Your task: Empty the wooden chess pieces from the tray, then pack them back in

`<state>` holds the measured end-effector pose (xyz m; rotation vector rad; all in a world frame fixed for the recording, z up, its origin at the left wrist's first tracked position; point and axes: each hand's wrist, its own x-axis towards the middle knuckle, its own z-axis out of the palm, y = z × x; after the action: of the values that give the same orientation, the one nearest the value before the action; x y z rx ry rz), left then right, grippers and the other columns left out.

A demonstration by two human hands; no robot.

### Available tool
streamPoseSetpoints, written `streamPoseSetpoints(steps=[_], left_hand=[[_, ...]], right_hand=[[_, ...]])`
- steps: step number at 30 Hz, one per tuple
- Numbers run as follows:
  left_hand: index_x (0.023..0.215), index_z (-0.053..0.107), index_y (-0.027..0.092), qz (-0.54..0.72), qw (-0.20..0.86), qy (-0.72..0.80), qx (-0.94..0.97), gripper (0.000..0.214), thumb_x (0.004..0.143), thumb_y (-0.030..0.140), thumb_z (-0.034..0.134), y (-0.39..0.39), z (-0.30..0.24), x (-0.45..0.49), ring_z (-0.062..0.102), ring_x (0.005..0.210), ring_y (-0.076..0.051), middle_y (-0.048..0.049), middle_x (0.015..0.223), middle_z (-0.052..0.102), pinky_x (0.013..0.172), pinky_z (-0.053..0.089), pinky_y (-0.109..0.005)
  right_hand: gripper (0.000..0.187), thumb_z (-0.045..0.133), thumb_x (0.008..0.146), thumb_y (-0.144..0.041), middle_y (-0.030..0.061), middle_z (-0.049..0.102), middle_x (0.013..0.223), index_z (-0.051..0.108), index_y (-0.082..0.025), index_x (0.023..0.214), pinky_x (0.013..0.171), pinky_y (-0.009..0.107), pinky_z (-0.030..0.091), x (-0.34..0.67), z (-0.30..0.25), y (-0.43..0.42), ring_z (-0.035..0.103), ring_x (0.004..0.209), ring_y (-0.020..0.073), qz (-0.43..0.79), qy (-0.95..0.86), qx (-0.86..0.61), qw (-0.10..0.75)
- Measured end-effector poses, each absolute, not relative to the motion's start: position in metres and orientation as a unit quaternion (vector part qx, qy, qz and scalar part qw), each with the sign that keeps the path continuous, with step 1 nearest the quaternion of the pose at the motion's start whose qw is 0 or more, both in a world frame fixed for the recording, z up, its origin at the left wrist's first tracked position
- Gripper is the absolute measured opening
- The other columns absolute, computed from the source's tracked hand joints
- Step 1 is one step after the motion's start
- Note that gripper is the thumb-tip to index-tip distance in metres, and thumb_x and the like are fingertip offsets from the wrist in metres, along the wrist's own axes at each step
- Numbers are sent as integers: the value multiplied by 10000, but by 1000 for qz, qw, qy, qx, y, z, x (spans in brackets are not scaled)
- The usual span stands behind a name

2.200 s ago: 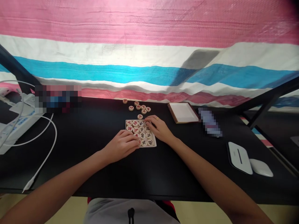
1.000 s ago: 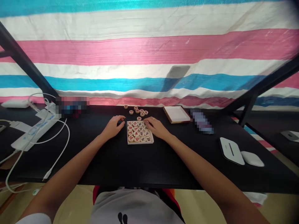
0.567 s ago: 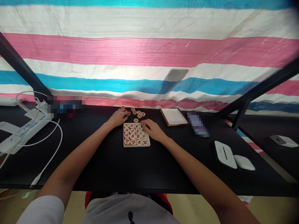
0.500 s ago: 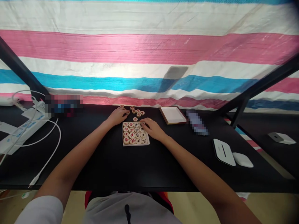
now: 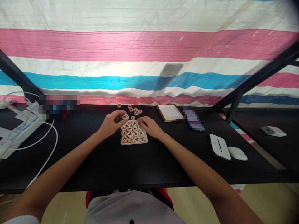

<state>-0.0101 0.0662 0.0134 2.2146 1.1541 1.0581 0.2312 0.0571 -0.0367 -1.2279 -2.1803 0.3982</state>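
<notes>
My left hand [image 5: 110, 123] pinches a round Chinese chess piece [image 5: 125, 117] between thumb and fingers, raised just above the back left corner of a shallow white box [image 5: 134, 143]. In the box lie rows of round pale Chinese chess pieces [image 5: 129, 134] with red or black characters, face up. My right hand [image 5: 151, 127] is at the box's back right corner, its thumb and forefinger closed around that corner and partly covering a piece there. Several loose pieces [image 5: 136, 110] lie behind the box, with one piece [image 5: 133, 118] close to its back edge and another [image 5: 119, 105] farther left.
A box lid [image 5: 170, 112] lies inside up on the black table [image 5: 112, 165], beside a blurred phone-like object [image 5: 193, 119]. Farther right are a flat white device [image 5: 219, 146] and a white mouse-shaped case [image 5: 237, 153]. A power strip [image 5: 22, 130] with white cables occupies the left.
My left hand has lifted a piece from the table behind the box and brought it toward me, to the box's back left corner. My right hand stays at the back right corner.
</notes>
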Motion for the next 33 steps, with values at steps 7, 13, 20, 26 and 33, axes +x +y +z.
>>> streamPoseSetpoints(steps=[7, 13, 20, 26, 33], left_hand=[[1120, 569, 196, 368, 221, 296, 853, 282, 841, 230, 594, 1, -2, -5, 612, 919, -152, -45, 1010, 664, 849, 509, -296], [1096, 578, 165, 326, 126, 168, 922, 216, 887, 156, 525, 0, -6, 0, 608, 940, -146, -62, 1025, 673, 924, 476, -308], [1148, 562, 181, 332, 44, 186, 924, 266, 900, 128, 483, 6, -9, -6, 600, 996, -159, -61, 1080, 670, 937, 467, -331], [1028, 606, 195, 336, 94, 256, 902, 162, 895, 243, 525, 13, -5, -7, 616, 956, -166, -44, 1014, 694, 881, 469, -330], [946, 621, 205, 250, 123, 355, 893, 121, 851, 259, 569, 42, 2, 23, 584, 948, -181, -13, 978, 689, 885, 413, -337]], right_hand=[[255, 393, 927, -254, 81, 625, 1023, 596, -198, 1071, 921, 371, 427, 232, -36, 57, 568, 998, 214, 156, -817, -470, 297], [261, 392, 932, -275, 79, 623, 1031, 593, -197, 1078, 921, 356, 421, 234, -35, 57, 565, 999, 207, 156, -822, -461, 294], [263, 395, 928, -271, 80, 622, 1037, 594, -192, 1080, 916, 348, 421, 234, -37, 58, 565, 989, 205, 155, -824, -464, 286], [257, 398, 925, -256, 78, 622, 1040, 591, -187, 1079, 930, 345, 409, 233, -38, 58, 557, 1006, 203, 155, -820, -470, 289], [254, 401, 924, -256, 77, 627, 1032, 593, -186, 1075, 916, 347, 418, 235, -40, 60, 558, 1001, 204, 155, -820, -467, 292]])
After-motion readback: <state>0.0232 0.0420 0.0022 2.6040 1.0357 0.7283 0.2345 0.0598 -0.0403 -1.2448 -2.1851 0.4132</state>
